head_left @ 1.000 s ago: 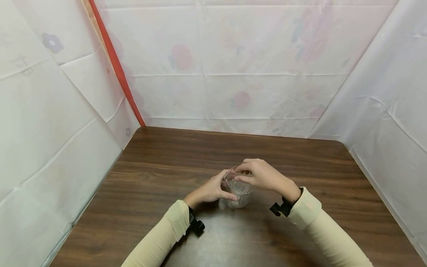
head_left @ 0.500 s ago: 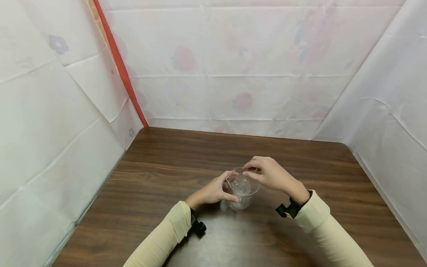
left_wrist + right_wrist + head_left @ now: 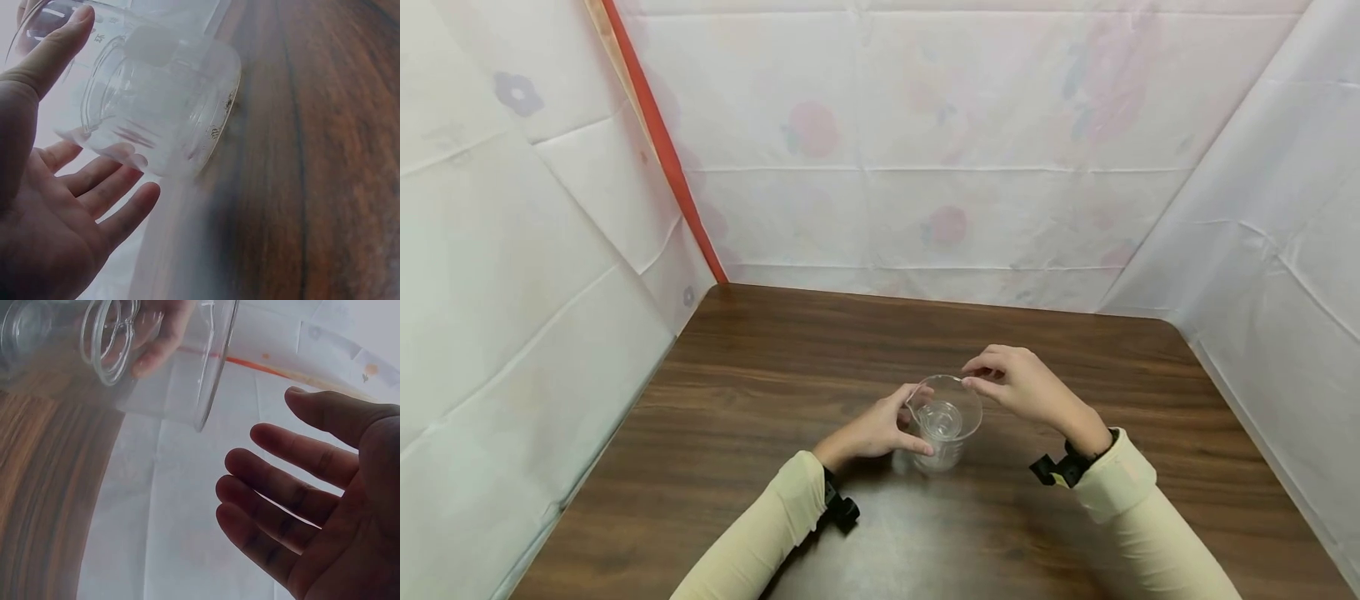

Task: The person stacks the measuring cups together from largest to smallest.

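A clear glass beaker (image 3: 968, 421) with a spout stands upright on the brown table, and a smaller clear glass vessel (image 3: 942, 419) sits inside it. My left hand (image 3: 872, 429) holds the beaker from the left, thumb on the near side and fingers around the far side. In the left wrist view, markings show on the beaker (image 3: 209, 100) near its base. My right hand (image 3: 1018, 387) is just off the right of the rim, fingers loosely bent. The right wrist view shows that hand (image 3: 319, 487) holding nothing, apart from the rim.
The wood-grain table (image 3: 790, 350) is bounded by a pale patterned sheet (image 3: 880, 217) at the back and more sheeting at both sides. A red strip (image 3: 662, 150) runs down the back left corner. Black wrist cameras (image 3: 842, 508) sit at both cuffs.
My right hand has drawn out of the beaker's mouth and moved right past its rim. The small vessel now rests inside the beaker. My left hand stays at the beaker.
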`<state>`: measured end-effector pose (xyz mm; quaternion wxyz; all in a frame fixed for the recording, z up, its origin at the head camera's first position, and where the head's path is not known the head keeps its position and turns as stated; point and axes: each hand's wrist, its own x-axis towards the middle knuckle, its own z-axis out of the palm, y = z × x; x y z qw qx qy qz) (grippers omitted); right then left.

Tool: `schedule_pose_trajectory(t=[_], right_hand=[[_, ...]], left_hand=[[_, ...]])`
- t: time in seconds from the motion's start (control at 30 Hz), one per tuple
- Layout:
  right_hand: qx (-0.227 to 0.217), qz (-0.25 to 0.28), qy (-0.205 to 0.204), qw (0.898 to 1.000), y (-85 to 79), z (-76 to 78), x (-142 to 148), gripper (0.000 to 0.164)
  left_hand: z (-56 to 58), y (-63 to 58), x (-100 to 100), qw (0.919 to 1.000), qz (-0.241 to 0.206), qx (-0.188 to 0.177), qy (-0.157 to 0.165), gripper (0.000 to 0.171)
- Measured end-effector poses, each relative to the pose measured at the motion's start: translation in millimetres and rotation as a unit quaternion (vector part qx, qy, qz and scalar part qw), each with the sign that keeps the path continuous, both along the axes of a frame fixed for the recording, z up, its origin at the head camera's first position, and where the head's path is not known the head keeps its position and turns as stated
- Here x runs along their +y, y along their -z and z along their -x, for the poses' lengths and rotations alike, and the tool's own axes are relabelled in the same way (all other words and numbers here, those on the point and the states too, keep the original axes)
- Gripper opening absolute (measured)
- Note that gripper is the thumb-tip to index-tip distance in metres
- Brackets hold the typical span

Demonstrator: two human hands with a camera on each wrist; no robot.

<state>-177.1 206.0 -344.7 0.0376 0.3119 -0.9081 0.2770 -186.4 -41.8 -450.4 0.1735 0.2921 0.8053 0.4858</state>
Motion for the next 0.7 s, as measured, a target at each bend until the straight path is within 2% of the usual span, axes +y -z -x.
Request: schedule_pose_trajectory(t=[0.3, 0.7], right_hand=[[0.001, -0.006, 0.02, 1.0, 3.9, -1.2, 7, 0.016], [0.005, -0.008, 0.067, 0.998, 13.0, -2.4, 12, 0.018]], left_hand=[[2.3, -6.7, 1, 0.9996, 0.025, 0.008, 0.006, 0.086], [-2.8, -3.9, 3, 0.9998, 0.022, -0.001, -0.001, 0.085]])
